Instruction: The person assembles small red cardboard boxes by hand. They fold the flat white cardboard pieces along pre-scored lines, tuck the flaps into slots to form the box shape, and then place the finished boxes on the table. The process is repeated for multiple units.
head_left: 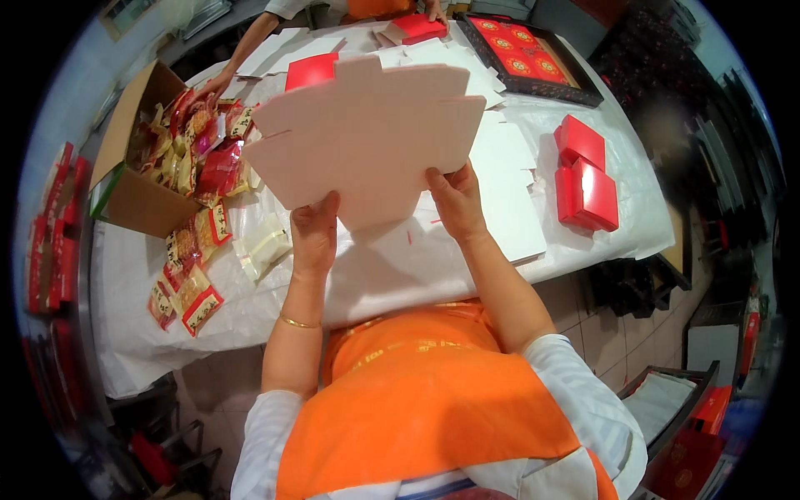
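Between both hands I hold up a flat, unfolded box blank [367, 142], pale inside, with slits and tabs along its edges. My left hand [315, 229] grips its lower left edge, the thumb on the near face. At the lower right edge, my right hand [457, 200] pinches it the same way; the other fingers are hidden behind the card. More flat white blanks [512, 192] lie on the table behind and to the right. A white-wrapped packet [264, 247] rests left of my left hand.
A cardboard carton [150, 196] lies on its side at the left, wrapped snacks [196, 237] spilling out. Folded red boxes [587, 196] sit at the right. A dark tray [533, 62] holds red boxes at the back. Across the table, a co-worker's hand [218, 83] reaches toward the snacks.
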`<control>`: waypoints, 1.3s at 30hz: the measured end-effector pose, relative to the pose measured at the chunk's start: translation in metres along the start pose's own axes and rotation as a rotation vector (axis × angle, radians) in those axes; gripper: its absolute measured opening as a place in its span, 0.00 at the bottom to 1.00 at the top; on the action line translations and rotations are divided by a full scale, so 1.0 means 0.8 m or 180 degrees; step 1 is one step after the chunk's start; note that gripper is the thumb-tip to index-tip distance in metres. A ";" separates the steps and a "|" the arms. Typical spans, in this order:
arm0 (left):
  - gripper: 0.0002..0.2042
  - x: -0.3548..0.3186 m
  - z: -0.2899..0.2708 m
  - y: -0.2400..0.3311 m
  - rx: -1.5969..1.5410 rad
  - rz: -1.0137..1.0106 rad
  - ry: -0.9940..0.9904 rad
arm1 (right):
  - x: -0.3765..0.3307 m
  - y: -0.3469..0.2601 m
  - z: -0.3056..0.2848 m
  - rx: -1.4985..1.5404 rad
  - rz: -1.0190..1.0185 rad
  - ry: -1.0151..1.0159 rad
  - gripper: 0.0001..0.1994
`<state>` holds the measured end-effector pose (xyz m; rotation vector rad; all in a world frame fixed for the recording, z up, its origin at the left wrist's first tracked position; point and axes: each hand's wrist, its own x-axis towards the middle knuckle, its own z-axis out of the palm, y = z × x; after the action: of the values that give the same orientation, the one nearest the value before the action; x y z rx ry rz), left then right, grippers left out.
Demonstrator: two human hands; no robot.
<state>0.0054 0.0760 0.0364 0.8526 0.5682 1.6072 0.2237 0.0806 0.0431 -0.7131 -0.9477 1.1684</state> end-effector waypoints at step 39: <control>0.13 -0.098 -0.080 -0.025 0.4270 0.1433 -0.1650 | -0.076 0.013 -0.044 -0.3992 -0.1084 -0.2866 0.19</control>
<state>-0.0275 0.0099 -0.0357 2.4301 1.1269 1.1295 0.2442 0.0247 0.0042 -0.9145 -2.5374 0.4266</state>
